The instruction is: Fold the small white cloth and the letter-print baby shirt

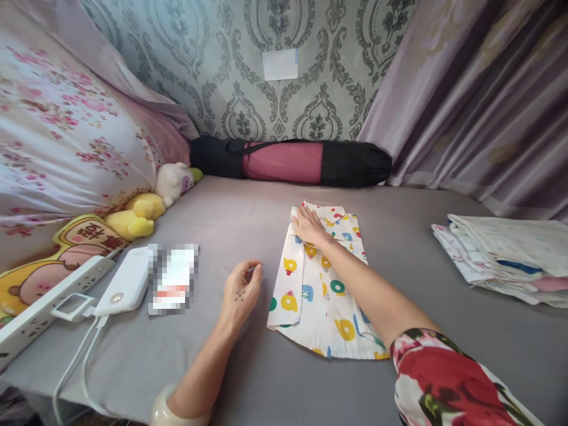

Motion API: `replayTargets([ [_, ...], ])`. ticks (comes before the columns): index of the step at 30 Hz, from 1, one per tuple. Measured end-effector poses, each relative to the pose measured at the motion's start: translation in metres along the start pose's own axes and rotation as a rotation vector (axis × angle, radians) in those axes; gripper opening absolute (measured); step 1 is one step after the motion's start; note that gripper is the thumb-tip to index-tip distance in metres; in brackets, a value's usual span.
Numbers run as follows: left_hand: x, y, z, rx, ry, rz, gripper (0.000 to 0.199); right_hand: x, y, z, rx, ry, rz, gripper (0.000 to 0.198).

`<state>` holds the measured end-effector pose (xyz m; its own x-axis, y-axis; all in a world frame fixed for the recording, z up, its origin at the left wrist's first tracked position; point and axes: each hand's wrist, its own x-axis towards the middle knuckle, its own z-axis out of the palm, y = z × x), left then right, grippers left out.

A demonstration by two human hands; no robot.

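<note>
A white shirt (326, 296) with a print of coloured letters and small figures lies on the grey sheet in front of me. Its left side is folded inward in a long strip, and its curved hem faces me. My right hand (308, 225) rests flat on the shirt's upper left part, fingers stretched out, and that forearm crosses over the fabric. Left of the shirt and apart from it, my left hand (241, 291) hovers over the sheet. Its fingers are loosely curled, with a small gap to the thumb, and nothing shows in it.
A stack of folded clothes (501, 254) lies at the right. On the left are a phone (174, 278), a white power bank (125, 281) with cables, a power strip (57, 307) and plush toys (137, 216). A black and pink rolled bag (284, 161) lies along the wall.
</note>
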<state>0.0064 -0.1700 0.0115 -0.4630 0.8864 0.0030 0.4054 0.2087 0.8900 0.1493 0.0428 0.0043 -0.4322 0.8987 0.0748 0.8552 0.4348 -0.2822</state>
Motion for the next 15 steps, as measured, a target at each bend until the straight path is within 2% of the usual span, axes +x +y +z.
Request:
replayTargets([
  [6, 0.000, -0.002, 0.000, -0.007, -0.023, -0.042, 0.045, 0.008, -0.011, 0.019, -0.029, -0.058, 0.047, 0.070],
  [10, 0.001, -0.002, 0.001, -0.002, -0.017, -0.028, 0.044, 0.007, -0.011, 0.024, -0.045, -0.097, 0.057, 0.072],
  [15, -0.001, 0.000, 0.002, 0.047, -0.033, 0.020, 0.039, 0.006, -0.010, 0.027, -0.035, -0.066, 0.053, 0.072],
])
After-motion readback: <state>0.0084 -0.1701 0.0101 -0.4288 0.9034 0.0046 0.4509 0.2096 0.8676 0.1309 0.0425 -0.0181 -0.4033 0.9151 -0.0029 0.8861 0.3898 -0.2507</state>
